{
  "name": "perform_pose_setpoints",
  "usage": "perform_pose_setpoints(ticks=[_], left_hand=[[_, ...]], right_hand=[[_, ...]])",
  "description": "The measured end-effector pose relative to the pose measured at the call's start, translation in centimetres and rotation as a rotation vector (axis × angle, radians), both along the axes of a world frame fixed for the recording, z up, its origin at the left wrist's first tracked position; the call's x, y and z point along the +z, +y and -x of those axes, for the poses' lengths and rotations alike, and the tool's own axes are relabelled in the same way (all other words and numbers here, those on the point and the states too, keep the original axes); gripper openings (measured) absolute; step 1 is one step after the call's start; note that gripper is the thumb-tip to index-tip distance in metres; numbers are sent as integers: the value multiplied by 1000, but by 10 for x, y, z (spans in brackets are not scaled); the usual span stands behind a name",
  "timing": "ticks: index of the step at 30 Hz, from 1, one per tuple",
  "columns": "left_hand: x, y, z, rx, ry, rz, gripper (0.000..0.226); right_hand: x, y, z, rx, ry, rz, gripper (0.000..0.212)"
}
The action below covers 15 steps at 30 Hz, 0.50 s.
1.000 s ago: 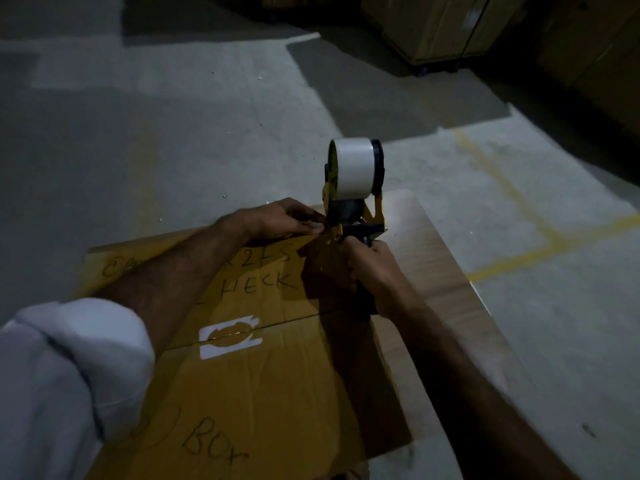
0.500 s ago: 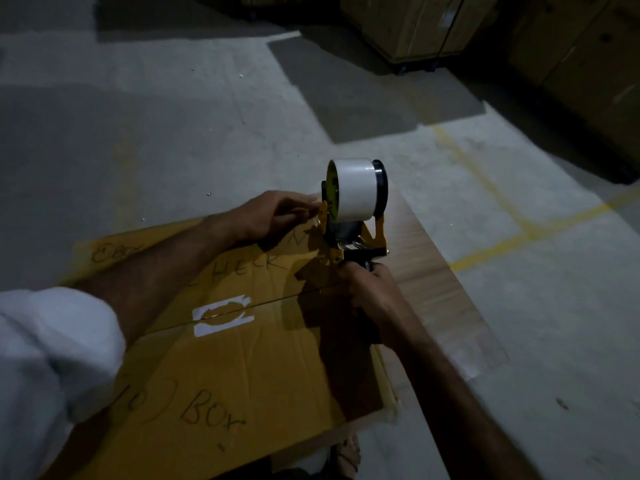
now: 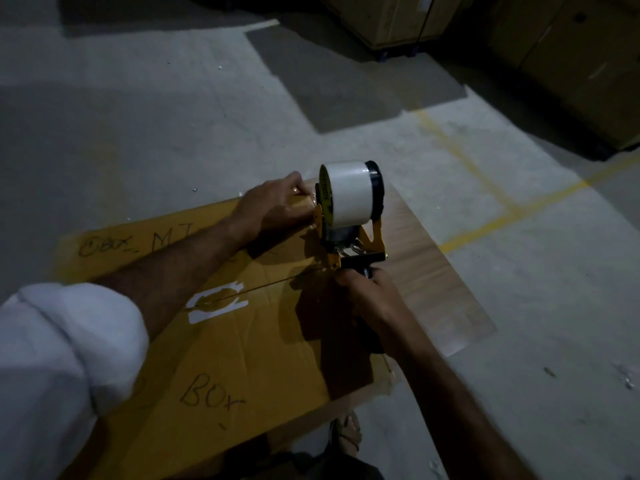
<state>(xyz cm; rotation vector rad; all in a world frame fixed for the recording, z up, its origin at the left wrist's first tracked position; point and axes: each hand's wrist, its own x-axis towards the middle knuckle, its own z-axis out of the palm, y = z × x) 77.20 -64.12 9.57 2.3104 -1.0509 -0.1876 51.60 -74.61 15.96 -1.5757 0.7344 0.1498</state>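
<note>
Dim light throughout. A cardboard box (image 3: 242,358) is viewed from above on a concrete floor (image 3: 138,116). Its top flaps are met along a seam (image 3: 270,285) that runs from left to right. Handwriting is read on the flaps: "BOX" on the near one, "BOX MJ" at the far left. A white printed symbol (image 3: 218,303) is crossed by the seam.

A yellow-framed tape dispenser (image 3: 375,237) is held upright at the right end of the seam, towards the box's far right corner. A white tape roll (image 3: 349,194) is carried on its top. The handle is gripped by the right hand (image 3: 367,296), with the fingers wrapped fully round it, so most of the handle is hidden.

The left hand (image 3: 277,206) is laid at the box's far edge, just left of the roll and close against the yellow frame. Its fingers are bent downward. A glint like clear tape is noted at the fingertips, but whether anything is pinched cannot be told. A rolled white sleeve (image 3: 69,358) is seen on the left arm, at near left.

A wood-grain panel (image 3: 426,271) is exposed along the box's right side. Yellow floor lines (image 3: 502,216) are noted to the right, well apart from the box. Wooden crates (image 3: 391,19) are stood in shadow at far right. A sandalled foot (image 3: 348,431) is seen by the box's near edge.
</note>
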Motion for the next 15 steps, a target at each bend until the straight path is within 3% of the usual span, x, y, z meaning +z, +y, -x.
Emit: perform_pose_setpoints(ticks=[4, 7, 10, 15], left_hand=[[5, -1, -6, 2, 91, -8, 68], [5, 2, -7, 35, 91, -19, 64], [1, -5, 1, 98, -27, -30, 56], [-15, 2, 38, -285, -318, -86, 55]], right_hand=[[1, -3, -2, 10, 27, -7, 18], [-2, -4, 11, 39, 10, -13, 19], [-7, -1, 24, 24, -3, -12, 21], [-6, 1, 26, -27, 13, -17, 13]])
